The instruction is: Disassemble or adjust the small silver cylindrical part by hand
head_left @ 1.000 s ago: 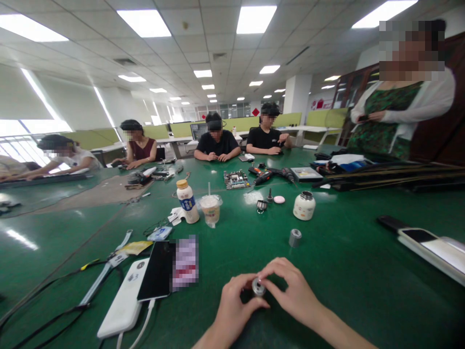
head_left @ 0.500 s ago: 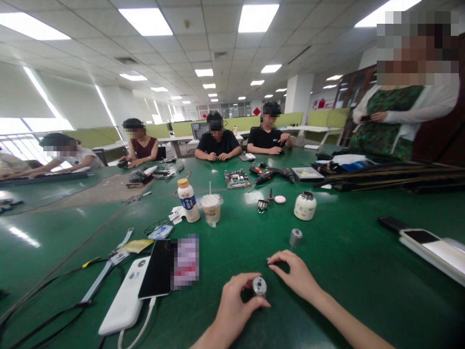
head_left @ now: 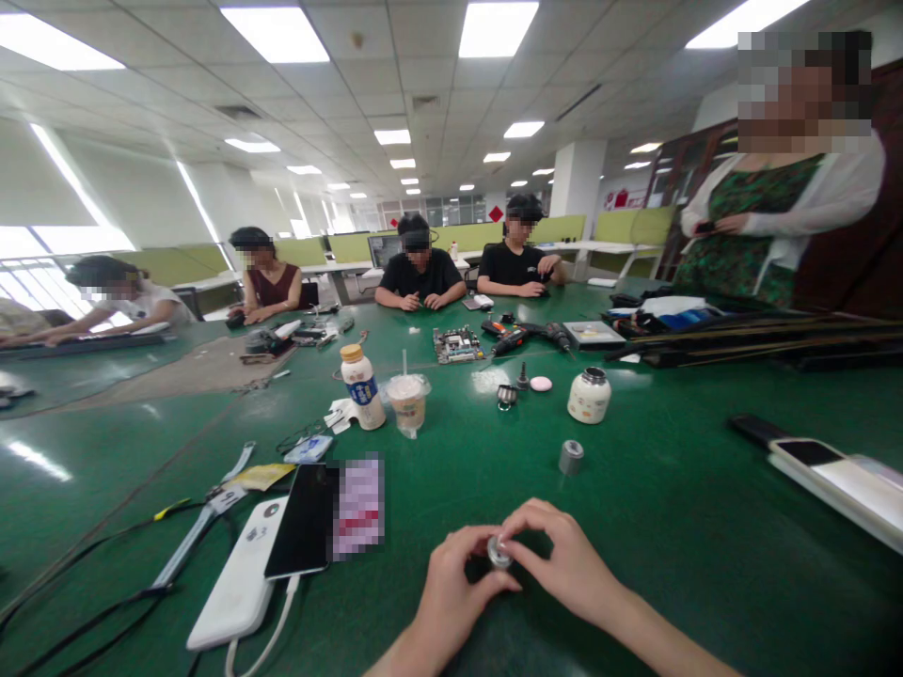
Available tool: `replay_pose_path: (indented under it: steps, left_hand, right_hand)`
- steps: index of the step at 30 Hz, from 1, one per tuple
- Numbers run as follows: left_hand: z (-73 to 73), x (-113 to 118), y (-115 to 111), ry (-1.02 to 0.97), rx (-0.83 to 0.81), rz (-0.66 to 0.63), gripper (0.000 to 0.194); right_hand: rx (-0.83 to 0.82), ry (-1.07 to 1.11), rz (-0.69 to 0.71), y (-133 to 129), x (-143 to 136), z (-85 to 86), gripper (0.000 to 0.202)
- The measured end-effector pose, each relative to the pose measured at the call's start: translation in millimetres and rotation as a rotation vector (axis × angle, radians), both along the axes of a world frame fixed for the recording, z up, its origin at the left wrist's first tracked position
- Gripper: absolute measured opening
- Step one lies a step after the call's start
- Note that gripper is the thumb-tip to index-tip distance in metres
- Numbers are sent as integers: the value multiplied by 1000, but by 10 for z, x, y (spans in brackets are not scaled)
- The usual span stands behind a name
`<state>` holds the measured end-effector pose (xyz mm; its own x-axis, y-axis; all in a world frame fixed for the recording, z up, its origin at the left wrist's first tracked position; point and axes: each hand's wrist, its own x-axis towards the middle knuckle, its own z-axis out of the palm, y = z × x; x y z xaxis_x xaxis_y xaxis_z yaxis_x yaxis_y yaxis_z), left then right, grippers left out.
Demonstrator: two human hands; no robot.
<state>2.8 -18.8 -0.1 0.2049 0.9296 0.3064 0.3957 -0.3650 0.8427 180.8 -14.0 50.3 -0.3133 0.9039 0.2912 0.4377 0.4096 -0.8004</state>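
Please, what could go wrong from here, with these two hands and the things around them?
The small metal cylinder could slip: the left hand seems to hold it only lightly, with the right hand at its top.
The second metal cylinder, standing loose just beyond, might be knocked over.
The drink cup, if tipped, might wet the bare circuit board.

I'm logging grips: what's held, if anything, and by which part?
A small metal cylinder, held around its side by the left hand; the right hand is at its top.
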Motion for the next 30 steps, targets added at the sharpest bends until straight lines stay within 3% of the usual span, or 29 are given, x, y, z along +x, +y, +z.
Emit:
replay_pose_path:
  steps: [13,17,20,26,30]
  left_hand:
    - [-6,-3,-17,5,-17,-22,40]
    - [-2,-6,-7,17,-21,-18,44]
    - [-13,-6,1,20,-23,-16,45]
    - [-9,-1,-19,-9,2,-17,33]
    - [17,4,-22,7,-8,-18,37]
  right_hand:
    - [1,7,-10,-35,-52,-82,12]
    - [50,0,-103,-17,-30,-89,2]
    - [81,22,-147,-2,-5,-64,9]
    - [58,-19,7,-56,-42,-34,15]
    - [58,-3,-12,-67,-64,-73,11]
